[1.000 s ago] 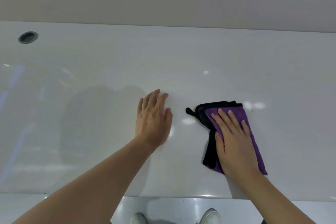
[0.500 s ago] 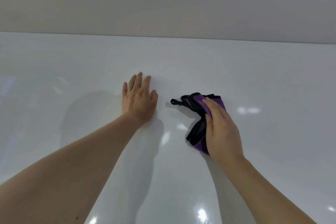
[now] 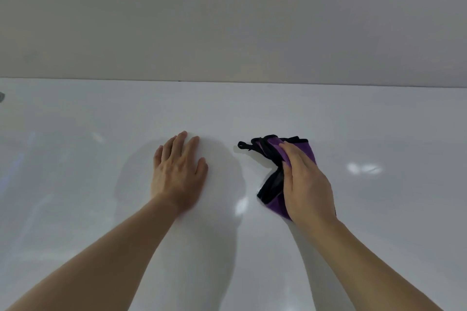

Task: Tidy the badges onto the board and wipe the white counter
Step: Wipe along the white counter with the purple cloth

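A purple cloth with black edging (image 3: 271, 159) lies bunched on the glossy white counter (image 3: 379, 209), right of centre. My right hand (image 3: 307, 182) presses down on the cloth, palm flat, fingers pointing away from me, covering its right half. My left hand (image 3: 178, 171) rests flat on the bare counter to the left of the cloth, fingers apart, holding nothing. No badges and no board are in view.
A plain grey wall (image 3: 227, 20) rises behind the counter's far edge. A dark round fitting (image 3: 1, 96) is just visible at the counter's far left edge. Light glints show on the surface to the right of the cloth.
The cloth has been pushed away from me and has bunched up from flat. Both hands have slid forward over the counter, and the counter's near edge and my shoes have left the view.
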{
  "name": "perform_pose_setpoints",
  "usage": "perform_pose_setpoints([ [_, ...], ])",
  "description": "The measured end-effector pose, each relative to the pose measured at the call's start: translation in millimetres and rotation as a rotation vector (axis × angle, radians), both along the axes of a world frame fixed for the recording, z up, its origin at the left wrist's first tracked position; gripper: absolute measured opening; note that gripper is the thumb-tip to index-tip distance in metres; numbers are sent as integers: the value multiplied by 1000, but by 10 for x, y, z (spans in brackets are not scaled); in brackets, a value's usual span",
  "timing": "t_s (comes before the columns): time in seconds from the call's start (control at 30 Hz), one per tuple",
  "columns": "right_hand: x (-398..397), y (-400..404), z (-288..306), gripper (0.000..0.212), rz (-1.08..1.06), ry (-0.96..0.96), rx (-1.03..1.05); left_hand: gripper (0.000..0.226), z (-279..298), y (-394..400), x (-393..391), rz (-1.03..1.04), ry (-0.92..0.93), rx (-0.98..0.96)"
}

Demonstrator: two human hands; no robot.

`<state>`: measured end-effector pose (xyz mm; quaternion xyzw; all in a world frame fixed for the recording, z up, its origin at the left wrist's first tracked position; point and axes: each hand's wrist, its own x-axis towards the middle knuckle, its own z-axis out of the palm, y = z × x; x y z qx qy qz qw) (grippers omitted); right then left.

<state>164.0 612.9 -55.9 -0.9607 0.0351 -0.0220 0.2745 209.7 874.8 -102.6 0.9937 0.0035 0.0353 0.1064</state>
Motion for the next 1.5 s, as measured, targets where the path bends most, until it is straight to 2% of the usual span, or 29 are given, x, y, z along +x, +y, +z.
perform_pose_setpoints([
  [0.23,313,-22,-16,45,26,-11,-16,59,-5,-36,178,-43,-5,27],
  [0.47,754,45,31,43,12,-15,-42,68,10,-24,196,-80,90,51],
  [0.73,1426,283,-17,43,24,-43,-115,67,-10,8,177,-97,96,5],
  [0.87,1719,492,-172,47,36,44,-91,70,-17,5,182,-92,105,7],
  [0.97,1820,569,-327,55,75,102,-239,69,-10,6,185,-91,111,-17],
  [1.27,1838,49,-401,74,122,107,-405,68,9,13,182,-94,124,-7],
  [1.5,1791,-695,-390,73,-69,151,-441,67,19,13,171,-96,121,3],
])
